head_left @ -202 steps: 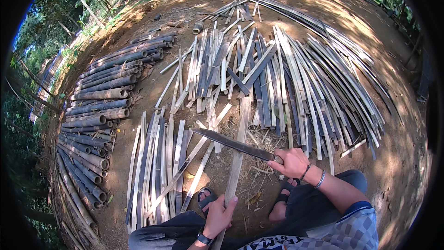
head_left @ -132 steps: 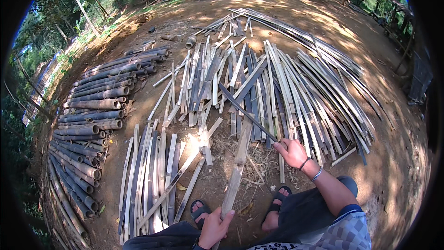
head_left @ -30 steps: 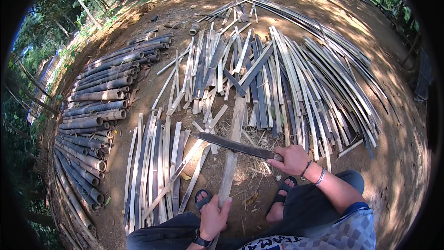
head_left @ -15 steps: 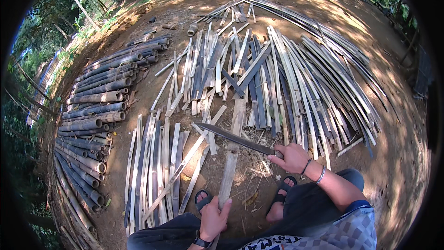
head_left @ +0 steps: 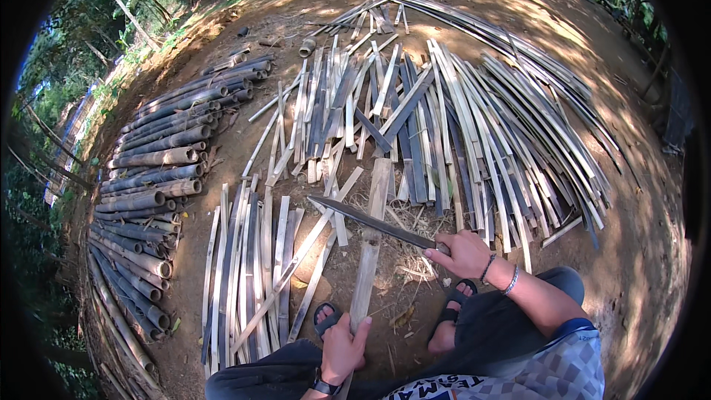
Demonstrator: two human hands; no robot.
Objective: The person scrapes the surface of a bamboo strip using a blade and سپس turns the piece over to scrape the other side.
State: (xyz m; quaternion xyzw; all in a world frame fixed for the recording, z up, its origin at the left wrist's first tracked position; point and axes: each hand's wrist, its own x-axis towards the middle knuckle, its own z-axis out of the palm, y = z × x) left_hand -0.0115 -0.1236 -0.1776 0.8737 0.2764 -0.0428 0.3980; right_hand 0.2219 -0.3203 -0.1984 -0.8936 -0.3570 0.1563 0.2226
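My left hand (head_left: 344, 348) is closed round the near end of a flat bamboo strip (head_left: 366, 274), which slants away from me between my feet. The strip's far end reaches the heap of split bamboo. In my right hand (head_left: 466, 255) is the handle of a machete (head_left: 378, 224). Its long dark blade points left and lies across the upper part of the strip, apparently touching or just over it. The tip ends near some loose bamboo slats (head_left: 337, 211).
Split bamboo slats (head_left: 489, 141) spread in a wide heap ahead, with another bundle of slats (head_left: 244, 267) at near left. Round bamboo poles (head_left: 170, 155) lie stacked at far left. Shavings (head_left: 415, 252) litter the ground by my sandalled feet (head_left: 452, 311). Trees (head_left: 155, 0) stand beyond.
The machete blade and my right hand have shifted very slightly left along the strip. My left hand keeps its hold, and the piles look the same.
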